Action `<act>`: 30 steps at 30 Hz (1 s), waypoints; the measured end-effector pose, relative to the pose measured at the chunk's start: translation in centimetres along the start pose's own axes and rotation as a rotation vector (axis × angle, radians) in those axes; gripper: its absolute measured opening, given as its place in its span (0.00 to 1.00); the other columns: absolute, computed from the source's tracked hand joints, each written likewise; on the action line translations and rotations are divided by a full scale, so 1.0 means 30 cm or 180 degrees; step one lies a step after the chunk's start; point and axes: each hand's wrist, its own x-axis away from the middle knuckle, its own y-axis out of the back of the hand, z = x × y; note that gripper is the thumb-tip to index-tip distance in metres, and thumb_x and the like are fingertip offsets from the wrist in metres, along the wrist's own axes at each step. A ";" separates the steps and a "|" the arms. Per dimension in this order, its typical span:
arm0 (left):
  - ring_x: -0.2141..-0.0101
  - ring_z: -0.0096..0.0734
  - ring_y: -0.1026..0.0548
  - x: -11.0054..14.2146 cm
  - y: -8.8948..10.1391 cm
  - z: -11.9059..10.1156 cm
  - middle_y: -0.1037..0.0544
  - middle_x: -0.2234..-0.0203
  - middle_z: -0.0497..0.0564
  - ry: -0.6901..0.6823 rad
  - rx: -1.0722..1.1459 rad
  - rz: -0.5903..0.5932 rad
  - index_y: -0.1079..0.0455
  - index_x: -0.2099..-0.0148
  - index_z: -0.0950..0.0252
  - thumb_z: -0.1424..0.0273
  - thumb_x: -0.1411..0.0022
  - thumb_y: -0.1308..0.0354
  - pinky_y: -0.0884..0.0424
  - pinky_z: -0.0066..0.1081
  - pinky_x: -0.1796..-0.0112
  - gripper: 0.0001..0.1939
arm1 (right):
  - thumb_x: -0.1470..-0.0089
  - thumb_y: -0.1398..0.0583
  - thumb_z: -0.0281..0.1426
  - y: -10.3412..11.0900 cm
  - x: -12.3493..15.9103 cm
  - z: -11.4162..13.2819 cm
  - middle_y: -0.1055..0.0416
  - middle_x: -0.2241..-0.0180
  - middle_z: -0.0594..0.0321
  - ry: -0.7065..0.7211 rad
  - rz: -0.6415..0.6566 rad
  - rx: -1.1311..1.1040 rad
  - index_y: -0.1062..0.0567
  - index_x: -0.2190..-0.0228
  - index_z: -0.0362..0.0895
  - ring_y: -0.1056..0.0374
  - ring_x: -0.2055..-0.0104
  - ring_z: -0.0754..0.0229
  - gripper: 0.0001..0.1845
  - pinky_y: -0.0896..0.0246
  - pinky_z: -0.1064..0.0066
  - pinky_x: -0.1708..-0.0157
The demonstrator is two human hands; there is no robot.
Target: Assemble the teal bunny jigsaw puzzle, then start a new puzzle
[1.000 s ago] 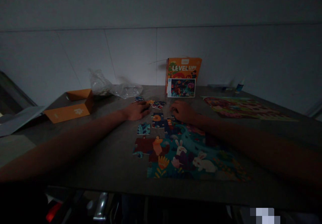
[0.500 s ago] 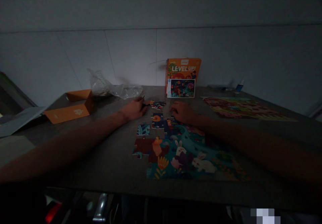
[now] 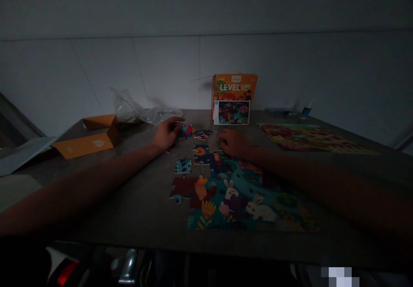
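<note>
Red-and-blue piece [image 3: 186, 131] lies just right of the left hand [image 3: 167, 133]. Left grip half open, fingers bent, dark bits showing under the hand; can't tell if it has hold of any. Right hand [image 3: 235, 143] is palm down at the far edge of the puzzle [image 3: 238, 194], grip loosely curled; fingertips too dark to tell if anything's in it.

Pile [image 3: 202, 134] of pieces sits between the hands. Lone piece [image 3: 183, 165] is nearer, flat, apart from the puzzle's left side. Puzzle is partly built, lying near centre on the table [image 3: 129, 209], rabbits and a bear readable, left edge ragged.

Further out: orange box [image 3: 237, 82] upright at the far side, picture card [image 3: 234, 112] standing against its front. Far left, clear plastic bags [image 3: 127, 106], then orange tray [image 3: 87, 143] and papers [image 3: 26, 153]. Right side, second picture [image 3: 316, 138] flat, small bottle [image 3: 305, 111] beyond it.
</note>
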 end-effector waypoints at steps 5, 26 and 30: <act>0.62 0.41 0.19 0.003 -0.005 -0.012 0.18 0.64 0.56 0.0197 0.0376 -0.0039 0.28 0.48 0.68 0.67 0.39 0.46 0.22 0.37 0.60 0.19 | 0.48 0.45 0.22 0.002 0.000 0.002 0.26 0.60 0.53 -0.0013 0.0050 -0.0072 0.21 0.63 0.41 0.30 0.58 0.55 0.14 0.39 0.68 0.57; 0.42 0.44 0.30 0.011 -0.022 -0.016 0.29 0.40 0.51 -0.0278 -0.1338 0.1524 0.30 0.40 0.57 0.56 0.35 0.49 0.35 0.40 0.42 0.25 | 0.49 0.45 0.22 0.010 0.001 0.010 0.25 0.61 0.55 0.0003 0.0038 -0.0036 0.22 0.66 0.43 0.30 0.58 0.55 0.13 0.38 0.67 0.56; 0.40 0.45 0.32 0.011 -0.034 -0.001 0.31 0.39 0.58 -0.0499 -0.1700 0.1777 0.31 0.40 0.64 0.53 0.31 0.56 0.36 0.41 0.42 0.28 | 0.48 0.45 0.22 0.011 0.004 0.011 0.25 0.60 0.55 -0.0012 0.0009 -0.0061 0.22 0.66 0.44 0.30 0.57 0.54 0.13 0.37 0.66 0.55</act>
